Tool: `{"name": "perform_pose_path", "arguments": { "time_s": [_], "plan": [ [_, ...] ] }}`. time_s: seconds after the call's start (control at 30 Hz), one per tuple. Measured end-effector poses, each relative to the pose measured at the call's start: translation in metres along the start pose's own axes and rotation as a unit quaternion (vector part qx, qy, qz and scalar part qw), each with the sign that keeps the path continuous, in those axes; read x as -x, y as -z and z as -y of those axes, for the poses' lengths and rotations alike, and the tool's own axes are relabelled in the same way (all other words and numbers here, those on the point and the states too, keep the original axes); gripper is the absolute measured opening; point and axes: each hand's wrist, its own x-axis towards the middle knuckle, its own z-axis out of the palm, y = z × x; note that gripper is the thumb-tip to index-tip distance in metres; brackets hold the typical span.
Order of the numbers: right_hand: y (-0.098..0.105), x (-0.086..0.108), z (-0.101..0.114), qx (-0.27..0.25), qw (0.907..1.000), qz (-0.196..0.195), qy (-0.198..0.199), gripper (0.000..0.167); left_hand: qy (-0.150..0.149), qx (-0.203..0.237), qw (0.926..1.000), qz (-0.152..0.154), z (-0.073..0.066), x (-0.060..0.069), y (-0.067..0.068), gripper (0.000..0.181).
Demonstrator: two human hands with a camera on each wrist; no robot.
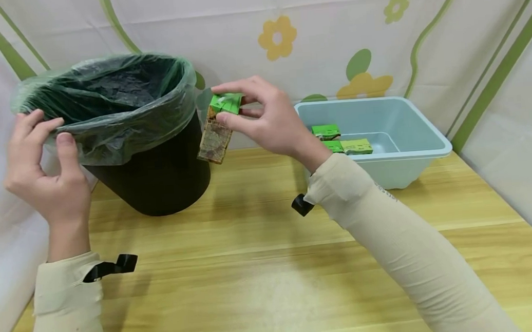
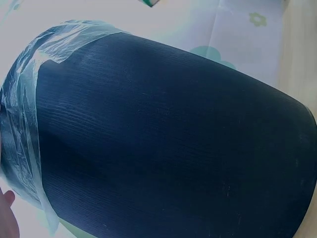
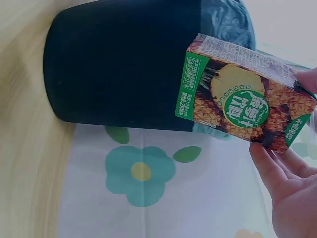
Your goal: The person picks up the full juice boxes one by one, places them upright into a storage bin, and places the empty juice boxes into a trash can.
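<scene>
In the head view, my right hand (image 1: 269,117) pinches a pineapple juice carton (image 1: 215,138) by its green end, just right of the bin and in front of the wall cloth. The right wrist view shows the carton's (image 3: 237,94) pineapple picture and round green label, with thumb and fingers at one end. A black bin (image 1: 164,173) stands at the left, lined with a translucent green bag (image 1: 152,125) folded over its rim. My left hand (image 1: 53,170) rests against the bag at the rim's left side, its fingers loosely bent and thumb apart.
A light blue tub (image 1: 411,125) stands at the right on the wooden table (image 1: 254,269). Inside are several green-ended cartons (image 1: 326,132). A flower-patterned cloth (image 1: 219,30) hangs behind, close to the bin and tub.
</scene>
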Motion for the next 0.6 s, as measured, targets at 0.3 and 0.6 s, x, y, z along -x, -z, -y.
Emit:
{"name": "perform_pose_path", "arguments": {
  "time_s": [0.3,0.6],
  "plan": [
    [0.001,-0.009,0.009,-0.040,0.9983,-0.040,0.017,0.045,-0.002,0.000,1.0000,-0.003,0.000,0.000,0.000,0.038],
    [-0.003,-0.019,0.017,-0.051,0.9911,-0.084,0.089,0.046,-0.004,0.000,1.0000,-0.005,0.000,0.000,0.000,0.038]
  ]
}}
